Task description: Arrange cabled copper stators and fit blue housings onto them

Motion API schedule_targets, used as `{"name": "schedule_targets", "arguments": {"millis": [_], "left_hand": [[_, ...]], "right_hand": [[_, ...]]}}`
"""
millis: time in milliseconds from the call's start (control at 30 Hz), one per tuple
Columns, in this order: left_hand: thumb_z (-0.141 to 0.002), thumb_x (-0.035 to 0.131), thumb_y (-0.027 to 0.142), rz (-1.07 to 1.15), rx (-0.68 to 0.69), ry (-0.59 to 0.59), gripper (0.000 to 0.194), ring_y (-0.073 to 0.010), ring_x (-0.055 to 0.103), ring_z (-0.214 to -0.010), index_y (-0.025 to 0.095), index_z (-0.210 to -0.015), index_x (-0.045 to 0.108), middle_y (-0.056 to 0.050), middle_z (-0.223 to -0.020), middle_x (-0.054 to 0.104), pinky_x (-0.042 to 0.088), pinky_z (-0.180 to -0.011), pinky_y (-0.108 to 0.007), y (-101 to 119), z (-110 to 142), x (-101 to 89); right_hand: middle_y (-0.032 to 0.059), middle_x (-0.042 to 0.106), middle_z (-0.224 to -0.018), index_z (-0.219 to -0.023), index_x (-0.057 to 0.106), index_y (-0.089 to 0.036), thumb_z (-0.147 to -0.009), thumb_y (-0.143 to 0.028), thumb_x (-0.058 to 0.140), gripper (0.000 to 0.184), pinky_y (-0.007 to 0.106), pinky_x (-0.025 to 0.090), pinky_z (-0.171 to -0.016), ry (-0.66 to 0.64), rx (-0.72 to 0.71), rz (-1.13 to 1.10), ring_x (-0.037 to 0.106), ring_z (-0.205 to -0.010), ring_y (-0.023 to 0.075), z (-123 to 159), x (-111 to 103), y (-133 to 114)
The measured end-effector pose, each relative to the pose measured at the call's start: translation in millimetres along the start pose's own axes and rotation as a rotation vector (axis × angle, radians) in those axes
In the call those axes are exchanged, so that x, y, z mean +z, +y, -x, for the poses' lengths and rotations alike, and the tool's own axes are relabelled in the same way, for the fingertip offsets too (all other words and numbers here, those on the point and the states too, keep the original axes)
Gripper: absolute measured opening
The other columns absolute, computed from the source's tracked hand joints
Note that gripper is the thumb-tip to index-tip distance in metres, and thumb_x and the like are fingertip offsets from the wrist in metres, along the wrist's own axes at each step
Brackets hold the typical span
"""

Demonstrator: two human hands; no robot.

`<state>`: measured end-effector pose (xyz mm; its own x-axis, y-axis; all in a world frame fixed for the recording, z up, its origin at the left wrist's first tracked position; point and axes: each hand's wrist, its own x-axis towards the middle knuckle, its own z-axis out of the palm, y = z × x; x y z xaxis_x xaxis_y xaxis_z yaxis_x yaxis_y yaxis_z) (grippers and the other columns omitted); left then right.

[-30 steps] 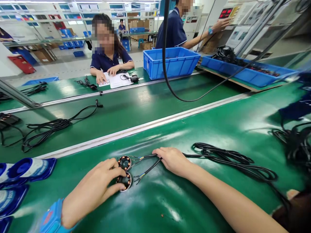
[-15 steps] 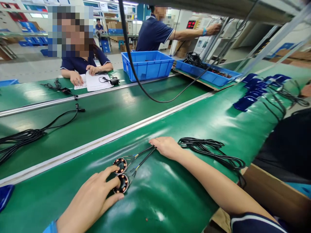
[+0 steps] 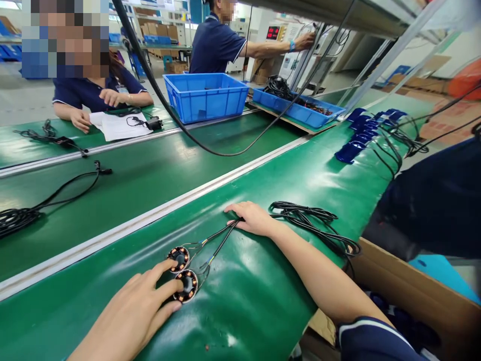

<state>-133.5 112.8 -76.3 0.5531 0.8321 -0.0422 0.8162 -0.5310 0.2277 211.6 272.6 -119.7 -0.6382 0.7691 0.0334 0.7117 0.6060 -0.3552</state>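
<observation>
Left hand (image 3: pixel 131 313) fingers, loosely spread, touch the near coil (image 3: pixel 186 286). Right hand (image 3: pixel 253 219) lies flat, pinning the cables (image 3: pixel 220 240), which run from the coils up-right.

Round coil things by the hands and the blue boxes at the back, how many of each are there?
Round black discs ringed with copper coils: 2
Blue plastic crates: 2, one deep, one shallow
Total: 4
</observation>
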Motion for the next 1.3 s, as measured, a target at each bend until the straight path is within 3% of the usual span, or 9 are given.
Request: {"name": "schedule_targets", "arguments": {"millis": [100, 167, 300, 400, 500, 600, 833, 1067, 1300], "left_hand": [[-0.1, 0.047, 0.054, 0.023, -0.024, -0.046, 0.027, -0.0254, 0.071, -0.109, 0.043, -0.113, 0.068, 0.0, -0.147, 0.057, 0.063, -0.088, -0.045, 6, 2, -7.4], [-0.097, 0.052, 0.056, 0.056, -0.031, -0.068, 0.028, -0.0271, 0.066, -0.121, 0.042, -0.117, 0.067, -0.001, -0.153, 0.052, 0.06, -0.096, -0.046, 13, 5, -15.6], [-0.097, 0.052, 0.06, 0.089, -0.16, 0.036, 0.045, -0.0218, 0.047, -0.144, 0.042, -0.138, 0.053, 0.0, -0.164, 0.037, 0.049, -0.114, -0.039, 0, 8, -32.0], [-0.103, 0.044, 0.05, -0.125, -0.51, 0.128, 0.048, -0.0178, 0.043, -0.145, 0.037, -0.149, 0.042, -0.001, -0.161, 0.041, 0.042, -0.119, -0.035, -58, 12, -45.1], [-0.101, 0.051, 0.028, -0.287, -0.841, 0.166, 0.054, -0.0298, 0.048, -0.139, 0.019, -0.153, 0.039, -0.015, -0.156, 0.045, 0.045, -0.114, -0.049, -139, 24, -60.5], [-0.096, 0.062, 0.029, -0.39, -1.076, 0.164, 0.055, -0.0328, 0.053, -0.133, 0.017, -0.147, 0.046, -0.016, -0.149, 0.05, 0.048, -0.109, -0.057, -206, 39, -73.1], [-0.095, 0.065, 0.041, -0.441, -1.089, 0.098, 0.051, -0.03, 0.054, -0.131, 0.019, -0.14, 0.053, -0.013, -0.147, 0.052, 0.049, -0.108, -0.055, -275, 28, -74.4], [-0.095, 0.065, 0.043, -0.411, -1.041, -0.018, 0.041, -0.0254, 0.061, -0.117, 0.017, -0.126, 0.061, -0.01, -0.13, 0.062, 0.053, -0.102, -0.051, -288, 13, -88.3], [-0.096, 0.064, 0.042, -0.414, -1.068, 0.022, 0.048, -0.0255, 0.062, -0.115, 0.019, -0.137, 0.054, -0.011, -0.133, 0.06, 0.055, -0.099, -0.05, -236, 21, -66.3]], "right_hand": [[0.0026, 0.065, -0.096, -0.129, 0.065, -0.022, -0.082, -0.049, 0.084, 0.058, 0.033, 0.044, -0.089, -0.012, -0.056, -0.148, 0.062, -0.09, 0.0186, 4, -5, 3], [0.0058, 0.065, -0.108, -0.135, 0.063, -0.023, -0.072, -0.056, 0.089, 0.076, 0.038, 0.045, -0.097, -0.021, -0.083, -0.238, 0.061, -0.103, 0.0226, 10, -9, 1], [0.012, 0.056, -0.142, -0.144, 0.056, -0.026, -0.084, -0.066, 0.073, 0.075, 0.046, 0.041, -0.113, 0.051, -0.141, -0.47, 0.053, -0.131, 0.0287, 18, -15, -9], [0.0124, 0.062, -0.135, -0.134, 0.064, -0.025, -0.094, -0.06, 0.062, 0.053, 0.045, 0.047, -0.109, 0.183, -0.141, -0.522, 0.059, -0.125, 0.0282, 17, -11, -23], [0.0098, 0.071, -0.112, -0.113, 0.073, -0.024, -0.096, -0.046, 0.064, 0.029, 0.038, 0.055, -0.092, 0.383, -0.163, -0.462, 0.068, -0.105, 0.0247, 13, 2, -40], [0.0048, 0.072, -0.087, -0.094, 0.073, -0.023, -0.096, -0.032, 0.064, 0.012, 0.035, 0.054, -0.077, 0.604, -0.246, -0.385, 0.067, -0.082, 0.0208, 7, 21, -50], [-0.0001, 0.065, -0.072, -0.089, 0.068, -0.024, -0.097, -0.026, 0.062, 0.01, 0.03, 0.052, -0.065, 0.657, -0.348, -0.295, 0.063, -0.065, 0.016, -10, 41, -55], [0.0009, 0.065, -0.07, -0.085, 0.068, -0.024, -0.097, -0.032, 0.061, 0.016, 0.028, 0.053, -0.06, 0.668, -0.315, -0.309, 0.062, -0.062, 0.0161, -14, 35, -58], [0.0014, 0.064, -0.069, -0.083, 0.068, -0.024, -0.098, -0.032, 0.06, 0.019, 0.029, 0.052, -0.06, 0.643, -0.327, -0.338, 0.061, -0.062, 0.0167, -13, 34, -60]]}}
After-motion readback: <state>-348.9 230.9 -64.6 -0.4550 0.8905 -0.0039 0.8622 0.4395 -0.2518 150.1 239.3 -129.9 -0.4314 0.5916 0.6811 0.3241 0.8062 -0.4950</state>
